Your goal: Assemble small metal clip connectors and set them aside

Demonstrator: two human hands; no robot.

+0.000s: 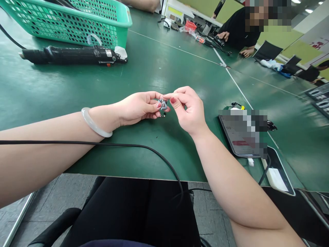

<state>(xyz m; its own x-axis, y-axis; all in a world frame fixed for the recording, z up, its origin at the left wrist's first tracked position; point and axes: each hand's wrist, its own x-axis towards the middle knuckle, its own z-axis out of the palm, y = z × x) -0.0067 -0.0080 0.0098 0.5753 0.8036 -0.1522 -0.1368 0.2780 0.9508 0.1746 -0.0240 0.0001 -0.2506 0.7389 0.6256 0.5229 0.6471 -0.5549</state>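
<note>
Between the thumb and fingers of my left hand [140, 108] is a small grey metal part [162, 104] with an angular, cut-out shape. My right hand [189, 108] is closed beside it, its index fingertip reaching the top of the part and the thumb bent close to that finger. Whatever those right fingers pinch is hidden or too small to name. Just under the left fingertips shows a tiny shiny piece [162, 116]; I cannot tell if it is held or lies on the table. Both hands are over the green tabletop [123, 157].
A black electric screwdriver [72, 56] lies before a green basket [77, 25] at the far left. A black cable [144, 146] crosses my left forearm. To the right are a phone [239, 137] and a white-edged device [279, 175]. Across the table sits another person [238, 31].
</note>
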